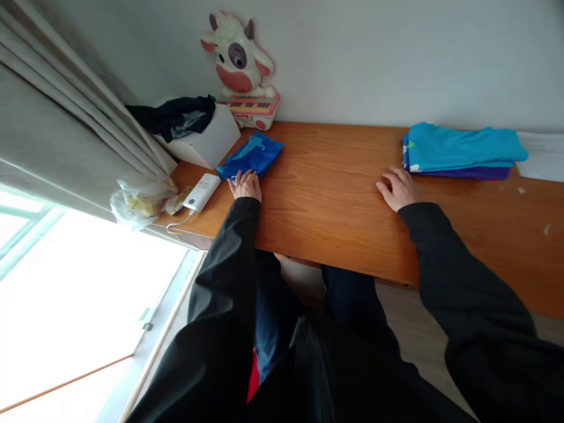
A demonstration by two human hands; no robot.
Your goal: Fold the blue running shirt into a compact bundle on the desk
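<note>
While the left hand (245, 185) is resting its fingertips on the near edge of the blue packet (251, 155), not visibly grasping it, the packet is lying just beyond that hand with its long axis running away toward the cow toy (240, 64). The right hand (398, 187) is lying flat and empty on the wooden desk (330, 194), well away from the packet and just beside the folded blue clothes (458, 151).

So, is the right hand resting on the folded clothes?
No, the right hand lies flat on the desk just beside the folded clothes, not on them.
</note>
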